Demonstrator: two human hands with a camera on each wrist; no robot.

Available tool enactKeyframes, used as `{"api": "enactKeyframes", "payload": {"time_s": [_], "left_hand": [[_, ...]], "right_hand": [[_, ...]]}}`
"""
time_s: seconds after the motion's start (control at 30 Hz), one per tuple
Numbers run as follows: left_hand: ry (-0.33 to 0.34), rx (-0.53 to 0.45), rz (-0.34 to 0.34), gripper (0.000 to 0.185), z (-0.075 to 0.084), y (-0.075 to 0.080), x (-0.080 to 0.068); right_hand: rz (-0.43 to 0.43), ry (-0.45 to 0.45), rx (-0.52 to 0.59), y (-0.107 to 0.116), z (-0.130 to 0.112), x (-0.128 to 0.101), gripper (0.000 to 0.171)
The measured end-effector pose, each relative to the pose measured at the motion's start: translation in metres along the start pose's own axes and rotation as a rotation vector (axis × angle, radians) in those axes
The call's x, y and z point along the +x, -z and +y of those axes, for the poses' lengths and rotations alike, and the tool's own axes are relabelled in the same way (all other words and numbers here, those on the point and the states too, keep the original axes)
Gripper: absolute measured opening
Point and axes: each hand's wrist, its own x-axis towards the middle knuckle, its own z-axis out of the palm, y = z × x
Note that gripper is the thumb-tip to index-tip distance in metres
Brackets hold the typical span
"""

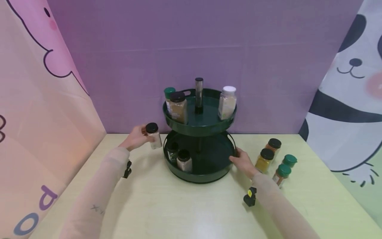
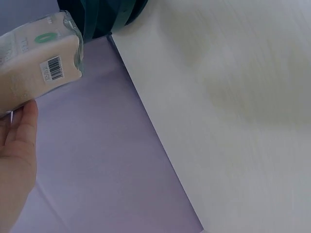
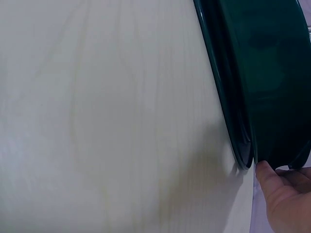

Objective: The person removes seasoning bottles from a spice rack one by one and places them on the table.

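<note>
In the head view my left hand (image 1: 138, 137) grips a clear spice jar (image 1: 156, 141) with a black lid and pale contents, held left of a dark green two-tier turntable rack (image 1: 201, 177). The left wrist view shows the base and barcode of this jar (image 2: 36, 60), with fingers along its side. My right hand (image 1: 243, 162) holds the rim of the lower tier at its right side, by the cut-out handle; the right wrist view has the thumb (image 3: 269, 179) against the tier's wall. Two black-lidded jars, a dark one (image 1: 172, 153) and a pale one (image 1: 185, 162), stand on the lower tier's left.
Up on the top tier are a green-lidded jar (image 1: 168, 96), a black-lidded brown jar (image 1: 179, 111) and a white-lidded jar (image 1: 227, 104), around a metal post (image 1: 199, 94). Several spice jars, among them a yellow one (image 1: 264, 162), stand on the table right of the rack.
</note>
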Motion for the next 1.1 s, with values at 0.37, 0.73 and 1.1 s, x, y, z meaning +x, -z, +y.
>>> {"api": "enactKeyframes", "payload": {"time_s": [0.37, 0.73, 1.1], "left_hand": [[0.010, -0.034, -0.006, 0.061, -0.010, 0.006, -0.009], [0.038, 0.017, 0.028, 0.057, -0.031, 0.006, -0.010], [0.049, 0.063, 0.059, 0.060, -0.048, 0.005, -0.013]], "right_hand": [[-0.011, -0.025, 0.012, 0.000, 0.001, 0.001, 0.063], [-0.004, -0.024, -0.010, 0.001, 0.001, 0.002, 0.062], [-0.006, -0.020, -0.003, 0.001, 0.001, 0.002, 0.062]]}}
